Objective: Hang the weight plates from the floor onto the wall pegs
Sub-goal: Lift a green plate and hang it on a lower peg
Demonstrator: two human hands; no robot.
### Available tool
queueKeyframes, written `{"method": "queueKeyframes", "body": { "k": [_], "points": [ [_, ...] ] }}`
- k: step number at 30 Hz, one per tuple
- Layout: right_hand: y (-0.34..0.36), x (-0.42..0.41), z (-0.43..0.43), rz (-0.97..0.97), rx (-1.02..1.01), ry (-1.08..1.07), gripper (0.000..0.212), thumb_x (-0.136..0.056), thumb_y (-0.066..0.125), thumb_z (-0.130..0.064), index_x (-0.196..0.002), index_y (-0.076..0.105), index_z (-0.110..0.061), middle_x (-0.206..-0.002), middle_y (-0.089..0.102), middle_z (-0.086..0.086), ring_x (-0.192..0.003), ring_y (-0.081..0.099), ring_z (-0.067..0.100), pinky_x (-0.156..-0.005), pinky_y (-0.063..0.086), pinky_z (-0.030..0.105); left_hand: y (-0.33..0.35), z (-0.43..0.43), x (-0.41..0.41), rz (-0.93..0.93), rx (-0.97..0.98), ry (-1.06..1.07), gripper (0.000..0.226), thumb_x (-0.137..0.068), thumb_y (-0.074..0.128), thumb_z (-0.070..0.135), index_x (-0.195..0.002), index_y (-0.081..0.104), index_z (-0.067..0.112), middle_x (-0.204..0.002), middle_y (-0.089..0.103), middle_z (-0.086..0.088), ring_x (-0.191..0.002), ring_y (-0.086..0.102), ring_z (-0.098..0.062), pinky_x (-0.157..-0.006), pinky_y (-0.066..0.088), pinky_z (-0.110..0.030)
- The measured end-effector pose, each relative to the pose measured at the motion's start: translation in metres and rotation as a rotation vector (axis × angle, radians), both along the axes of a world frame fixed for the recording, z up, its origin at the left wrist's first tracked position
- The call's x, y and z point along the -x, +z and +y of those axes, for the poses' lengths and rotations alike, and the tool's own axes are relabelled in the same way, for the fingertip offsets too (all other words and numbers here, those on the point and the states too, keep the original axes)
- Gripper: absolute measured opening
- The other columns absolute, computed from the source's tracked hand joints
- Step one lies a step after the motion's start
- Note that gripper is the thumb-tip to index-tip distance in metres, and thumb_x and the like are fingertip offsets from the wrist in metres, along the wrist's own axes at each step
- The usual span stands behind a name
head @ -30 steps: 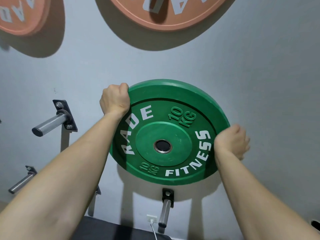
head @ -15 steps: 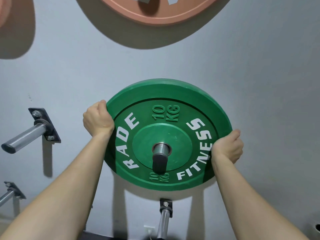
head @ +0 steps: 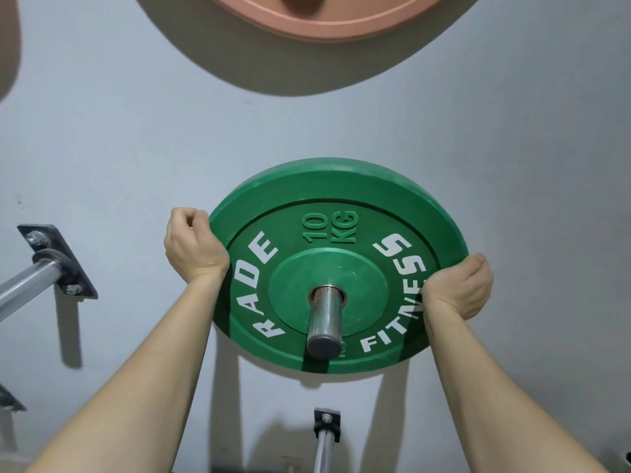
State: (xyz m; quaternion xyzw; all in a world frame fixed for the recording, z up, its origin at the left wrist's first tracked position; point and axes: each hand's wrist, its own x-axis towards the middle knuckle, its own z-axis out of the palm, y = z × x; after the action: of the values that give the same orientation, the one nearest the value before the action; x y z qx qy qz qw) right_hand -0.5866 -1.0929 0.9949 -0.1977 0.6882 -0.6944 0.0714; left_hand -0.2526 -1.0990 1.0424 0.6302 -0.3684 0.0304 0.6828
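Now arms outstretched; left grip [head: 194, 249], right grip [head: 457, 288] clasp opposite edges of green plate [head: 324, 268] on peg [head: 324, 322].

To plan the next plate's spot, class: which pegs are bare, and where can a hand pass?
Bare: the left peg beside the left hand, and the lower peg under the green plate. Open wall lies between green plate and orange plate, and right of the right hand. Crowded: the plate's rim, gripped on both sides.
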Motion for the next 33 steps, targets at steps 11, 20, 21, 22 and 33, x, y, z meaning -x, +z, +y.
{"method": "queueKeyframes", "body": {
  "k": [11,20,21,22,33],
  "points": [
    [0.04,0.011,0.029,0.062,-0.144,0.166,0.036,-0.095,0.031,-0.023,-0.111,0.061,-0.015,-0.119,0.062,0.007,-0.111,0.055,0.03,-0.093,0.042,0.039,0.017,0.026,-0.003,-0.062,-0.442,-0.099,0.037,-0.1,0.022,0.029,-0.097,0.055,0.014,-0.09,0.058,-0.006,-0.086,0.051,-0.031,-0.072,0.035,-0.036],
    [0.172,-0.065,0.041,1.275,-0.14,0.688,0.038,-0.097,0.041,-0.035,-0.124,0.062,-0.02,-0.125,0.06,0.004,-0.111,0.053,0.024,-0.088,0.042,0.039,0.041,0.055,0.024,-0.344,-0.433,-0.183,0.051,-0.101,0.027,0.047,-0.135,0.051,0.017,-0.138,0.056,-0.004,-0.125,0.047,-0.028,-0.101,0.041,-0.044],
    [0.174,-0.07,0.039,1.376,-0.198,0.72,0.045,-0.098,0.038,-0.04,-0.136,0.055,-0.022,-0.134,0.056,0.006,-0.118,0.052,0.027,-0.092,0.043,0.042,0.04,0.059,0.025,-0.364,-0.455,-0.201,0.054,-0.101,0.029,0.048,-0.142,0.045,0.017,-0.144,0.051,-0.005,-0.13,0.044,-0.028,-0.105,0.039,-0.045],
    [0.173,-0.073,0.037,1.419,-0.247,0.757,0.05,-0.1,0.035,-0.045,-0.144,0.047,-0.025,-0.141,0.052,0.007,-0.123,0.049,0.029,-0.097,0.043,0.046,0.036,0.062,0.025,-0.384,-0.471,-0.217,0.057,-0.101,0.031,0.049,-0.148,0.038,0.018,-0.149,0.046,-0.005,-0.135,0.04,-0.028,-0.108,0.037,-0.046],
    [0.158,-0.059,0.032,1.372,-0.243,0.787,0.051,-0.103,0.033,-0.047,-0.152,0.036,-0.03,-0.139,0.052,0.013,-0.123,0.05,0.034,-0.099,0.04,0.049,-0.007,0.078,-0.017,-0.382,-0.54,-0.397,0.073,-0.092,0.055,0.026,-0.149,0.013,0.041,-0.145,0.045,-0.008,-0.126,0.048,-0.034,-0.1,0.045,-0.052]
  ]
}}
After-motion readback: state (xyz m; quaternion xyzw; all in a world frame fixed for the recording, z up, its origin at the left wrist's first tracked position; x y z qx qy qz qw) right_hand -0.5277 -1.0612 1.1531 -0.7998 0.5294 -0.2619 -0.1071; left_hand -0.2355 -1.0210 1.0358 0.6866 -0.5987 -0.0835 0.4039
